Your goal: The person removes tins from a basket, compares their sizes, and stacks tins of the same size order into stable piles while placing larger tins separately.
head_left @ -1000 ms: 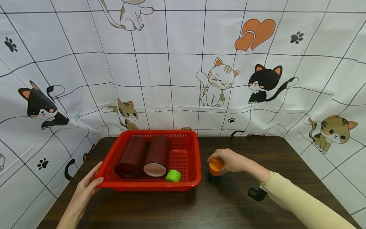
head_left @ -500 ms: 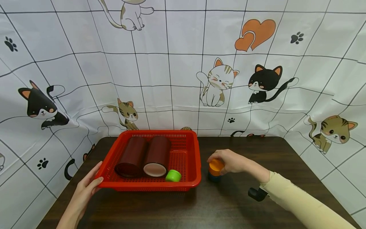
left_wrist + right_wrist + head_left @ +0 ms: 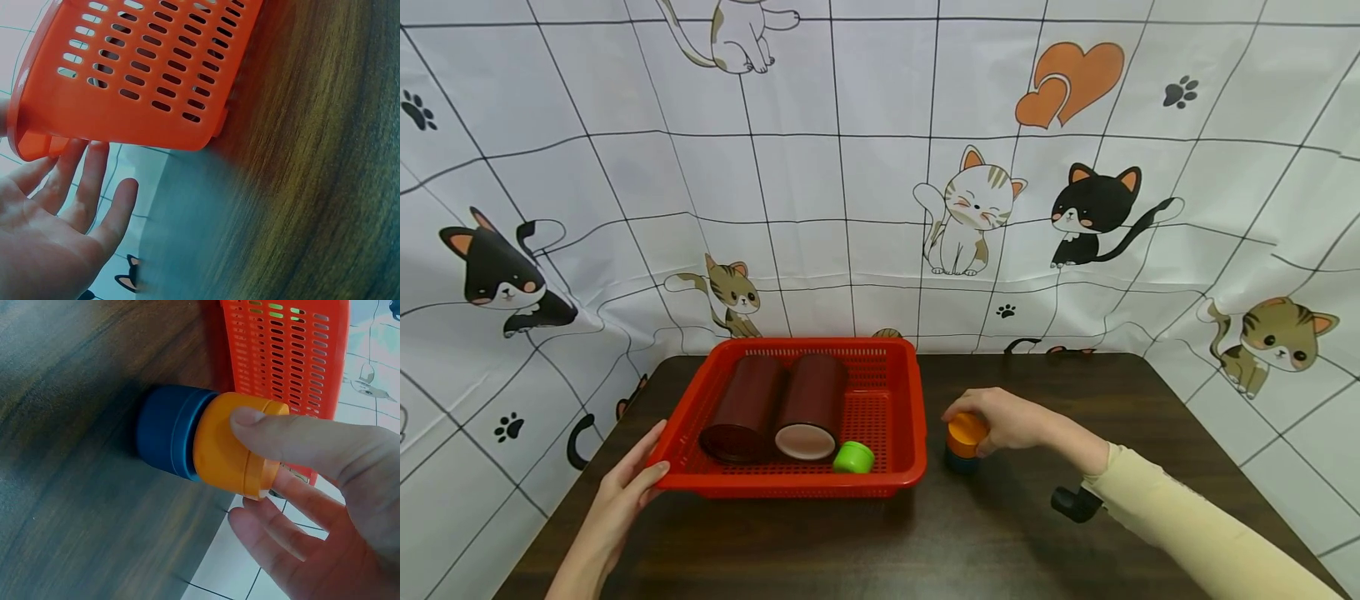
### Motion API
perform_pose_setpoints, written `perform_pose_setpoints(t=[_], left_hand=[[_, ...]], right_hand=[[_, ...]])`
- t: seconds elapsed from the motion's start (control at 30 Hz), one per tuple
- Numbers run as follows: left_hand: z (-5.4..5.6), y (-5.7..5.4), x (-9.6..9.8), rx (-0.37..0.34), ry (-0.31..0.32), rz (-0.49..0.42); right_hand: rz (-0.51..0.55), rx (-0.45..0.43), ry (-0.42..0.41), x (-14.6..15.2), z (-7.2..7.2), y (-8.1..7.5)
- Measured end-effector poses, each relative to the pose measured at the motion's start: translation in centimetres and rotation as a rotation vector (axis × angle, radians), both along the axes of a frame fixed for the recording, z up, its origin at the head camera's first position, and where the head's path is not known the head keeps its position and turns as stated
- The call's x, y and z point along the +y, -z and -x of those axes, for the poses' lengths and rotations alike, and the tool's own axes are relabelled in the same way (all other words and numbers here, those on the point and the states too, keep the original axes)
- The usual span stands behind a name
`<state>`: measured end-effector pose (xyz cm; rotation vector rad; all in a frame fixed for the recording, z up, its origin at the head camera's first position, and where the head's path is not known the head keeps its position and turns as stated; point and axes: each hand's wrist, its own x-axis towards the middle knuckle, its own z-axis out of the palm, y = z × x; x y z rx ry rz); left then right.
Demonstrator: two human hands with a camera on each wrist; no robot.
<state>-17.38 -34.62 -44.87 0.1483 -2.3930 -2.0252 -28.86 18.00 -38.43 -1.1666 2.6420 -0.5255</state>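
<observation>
My right hand (image 3: 1003,419) pinches a small round orange jar (image 3: 226,444) between thumb and fingers. It sits on top of a similar dark blue jar (image 3: 169,428), which stands on the table right of the basket. At the left, my left hand (image 3: 617,508) holds the rim of a red plastic basket (image 3: 797,483). Its thumb lies on the rim while the fingers reach under it, as the left wrist view shows. Inside the basket lie two dark brown cylinders (image 3: 745,408), one with a white end facing me, and a small lime green jar (image 3: 853,457).
The dark wooden table (image 3: 1000,542) ends at the back against a white wall covering (image 3: 880,183) with grid lines and printed cats. A black strap-like piece (image 3: 1075,504) hangs at my right wrist, below the cream sleeve (image 3: 1195,517).
The head view has tilted very slightly, so the scene sits a little higher in it. Both hands keep their hold, and the jars and basket have not moved on the table.
</observation>
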Motion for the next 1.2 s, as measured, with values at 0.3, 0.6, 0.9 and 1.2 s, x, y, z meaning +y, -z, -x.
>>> perform_pose_setpoints(t=[0.3,0.6,0.9,1.2], left_hand=[[-0.1,-0.1,0.1,-0.002,0.004,0.009],[-0.1,0.0,0.1,0.001,0.005,-0.001],[-0.3,-0.1,0.1,0.018,0.012,-0.007],[-0.2,-0.1,0.1,0.042,0.014,-0.013]], right_hand=[[-0.024,-0.026,-0.017,0.0,0.3,-1.6],[-0.082,0.028,-0.040,-1.0,0.9,-4.1],[-0.138,0.052,-0.070,-3.5,1.8,-6.6],[-0.248,0.085,-0.111,-7.4,2.6,-7.7]])
